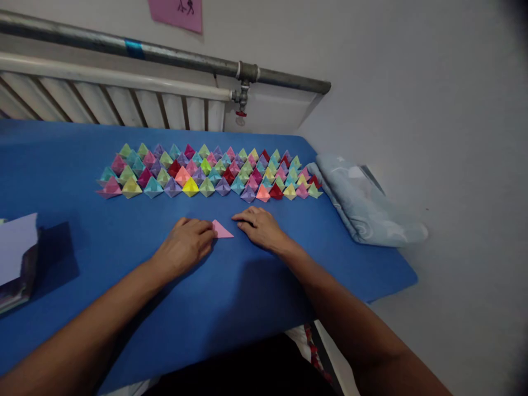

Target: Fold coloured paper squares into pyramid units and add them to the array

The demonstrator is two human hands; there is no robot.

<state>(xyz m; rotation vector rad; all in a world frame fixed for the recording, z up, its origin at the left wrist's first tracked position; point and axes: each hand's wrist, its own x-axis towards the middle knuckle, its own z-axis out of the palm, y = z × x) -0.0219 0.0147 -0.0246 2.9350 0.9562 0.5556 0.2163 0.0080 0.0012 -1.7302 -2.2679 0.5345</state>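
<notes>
A small pink piece of folded paper (223,230), triangular where it shows, lies on the blue tabletop (136,236). The fingers of my left hand (184,245) are on its left end, partly hiding it. Just right of the paper, apart from it, my right hand (260,226) rests low over the table with the index finger stretched out and nothing seen in it. Beyond both hands stand rows of small folded paper boats (190,187) in many colours, set close together.
A folded light-blue patterned cloth (350,198) lies at the table's right side. White sheets on a stack (16,253) stand at the left edge. Behind the table are a radiator (124,104), a metal pipe (185,61) and a valve (243,99).
</notes>
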